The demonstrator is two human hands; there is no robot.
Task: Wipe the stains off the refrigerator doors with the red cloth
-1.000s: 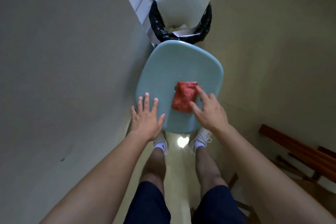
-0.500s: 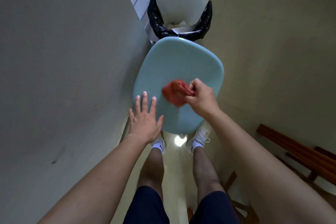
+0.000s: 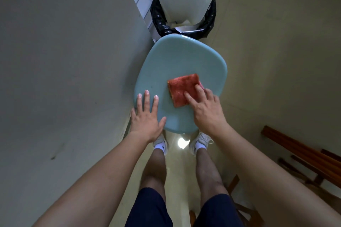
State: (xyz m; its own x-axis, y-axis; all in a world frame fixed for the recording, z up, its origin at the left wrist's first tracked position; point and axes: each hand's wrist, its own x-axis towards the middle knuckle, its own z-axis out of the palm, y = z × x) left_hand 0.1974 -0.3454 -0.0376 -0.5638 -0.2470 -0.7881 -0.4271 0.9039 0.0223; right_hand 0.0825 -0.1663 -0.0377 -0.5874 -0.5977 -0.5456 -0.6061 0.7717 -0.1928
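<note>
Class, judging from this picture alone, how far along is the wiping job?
Done: nothing shows as wiped. In hand: the right hand presses the folded red cloth flat on the pale blue seat; the left hand rests open on its edge. Left: the grey surface alongside, with dark marks, remains to wipe.

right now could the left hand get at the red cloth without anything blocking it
Probably yes. The left hand lies flat on the light blue seat, and only bare seat separates it from the red cloth. The right hand presses on the cloth's near corner, leaving its left edge free.
</note>
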